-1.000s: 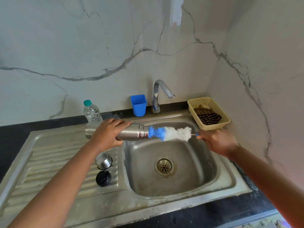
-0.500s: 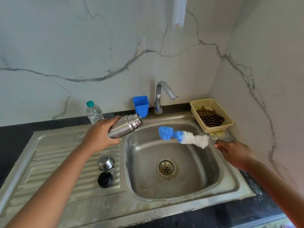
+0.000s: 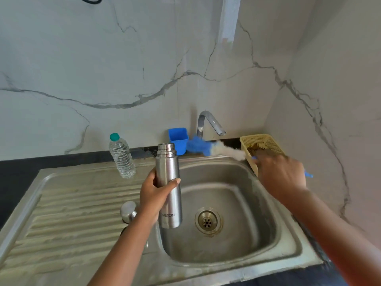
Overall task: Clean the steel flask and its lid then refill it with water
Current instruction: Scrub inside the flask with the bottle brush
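While gripped upright over the basin's left edge, steel flask [image 3: 168,188]: long axis vertical, open mouth at 12 o'clock, lid off. Left hand [image 3: 155,195]: fingers and thumb curled round mid-body. Right hand [image 3: 280,174], at 3 o'clock of flask: fingers closed on the handle of bottle brush [image 3: 214,149], blurred, head pointing to 9 o'clock beneath tap [image 3: 209,123]. Steel cap [image 3: 128,211]: on drainboard, 8 o'clock of flask. Sink [image 3: 268,265]. Judgement: rinsing next; mouth sits left of spout.

Brushed steel flask [image 3: 168,188], dull scuffed steel sink [image 3: 284,230], clear plastic bottle [image 3: 122,156]
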{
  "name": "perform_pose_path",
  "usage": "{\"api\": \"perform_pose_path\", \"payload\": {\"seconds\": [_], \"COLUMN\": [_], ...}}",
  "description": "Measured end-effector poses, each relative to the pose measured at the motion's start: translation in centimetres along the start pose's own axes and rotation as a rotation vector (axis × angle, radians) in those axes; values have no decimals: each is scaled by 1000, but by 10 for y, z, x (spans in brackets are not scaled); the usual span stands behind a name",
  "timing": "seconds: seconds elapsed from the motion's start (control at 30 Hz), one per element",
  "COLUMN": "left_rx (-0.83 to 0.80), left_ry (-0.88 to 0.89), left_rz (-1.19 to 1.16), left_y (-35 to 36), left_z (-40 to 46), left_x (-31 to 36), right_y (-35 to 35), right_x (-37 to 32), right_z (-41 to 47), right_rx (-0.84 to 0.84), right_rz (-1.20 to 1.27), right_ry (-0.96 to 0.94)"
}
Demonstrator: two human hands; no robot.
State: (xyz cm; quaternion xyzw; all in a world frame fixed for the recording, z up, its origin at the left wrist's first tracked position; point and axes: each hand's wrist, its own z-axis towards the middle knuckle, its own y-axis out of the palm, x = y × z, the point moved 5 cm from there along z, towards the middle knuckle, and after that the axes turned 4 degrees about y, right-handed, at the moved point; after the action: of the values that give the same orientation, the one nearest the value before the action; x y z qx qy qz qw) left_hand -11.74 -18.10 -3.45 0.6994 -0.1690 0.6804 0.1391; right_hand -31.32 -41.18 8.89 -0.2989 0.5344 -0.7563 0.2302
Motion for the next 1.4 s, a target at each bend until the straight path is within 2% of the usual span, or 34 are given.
{"api": "perform_pose_path", "payload": {"seconds": [0.13, 0.23, 0.47, 0.77, 1.1, 1.23, 1.4], "left_rx": [44, 90, 131, 141, 174, 166, 137], "left_ry": [-151, -229, -284, -309, -366, -409, -454], "left_rz": [-262, -353, -366, -337, -412, -436, -423], "left_y": [9, 14, 20, 21, 21, 26, 30], "left_z": [-2, -2, -5, -9, -14, -18, -23], "left_x": [-16, -26, -44, -60, -65, -64, -64], "right_y": [-47, -51, -20, -10, -32, -19, -7], "right_x": [-28, -61, -137, -173, -121, -115, -115], "right_z": [43, 79, 141, 169, 137, 114, 94], "right_rx": [72, 21, -72, -162, -39, -36, -86], "right_rz": [68, -33, -198, -253, -48, 83, 102], "right_ry": [-37, -117, -287, -422, -166, -121, -129]}}
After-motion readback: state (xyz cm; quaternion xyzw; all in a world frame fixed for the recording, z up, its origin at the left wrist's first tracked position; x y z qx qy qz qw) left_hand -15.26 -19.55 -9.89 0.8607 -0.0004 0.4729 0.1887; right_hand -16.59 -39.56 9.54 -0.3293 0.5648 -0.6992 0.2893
